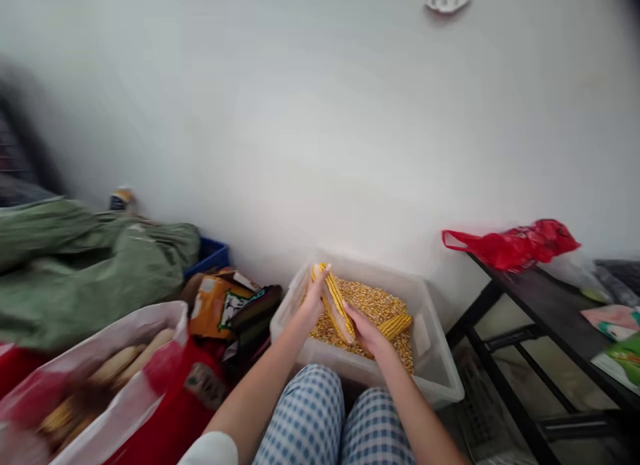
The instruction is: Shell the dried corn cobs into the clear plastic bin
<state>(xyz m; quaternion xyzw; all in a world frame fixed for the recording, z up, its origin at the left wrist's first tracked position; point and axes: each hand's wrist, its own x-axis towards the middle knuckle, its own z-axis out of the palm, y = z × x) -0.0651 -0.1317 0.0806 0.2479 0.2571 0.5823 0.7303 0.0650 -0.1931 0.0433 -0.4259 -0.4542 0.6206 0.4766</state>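
A yellow corn cob [334, 302] is held at a slant above a translucent plastic bin [440, 348]. A pale strip without kernels runs along its lower left side. My left hand [315, 296] is closed round the upper end of the cob. Lower down, my right hand [363, 329] is closed on the cob's right side, its fingers partly hidden. Loose corn kernels [373, 293] cover much of the bin's floor. Another yellow cob [396, 326] lies on these kernels, just right of my right hand.
At the left stands a red and white bag [165, 315] with several pale cobs inside. Behind it are green cloth [100, 265], a blue crate [213, 253] and printed packets [220, 305]. On the right, a black table [545, 312] bears a red plastic bag [520, 245]. A white wall rises behind.
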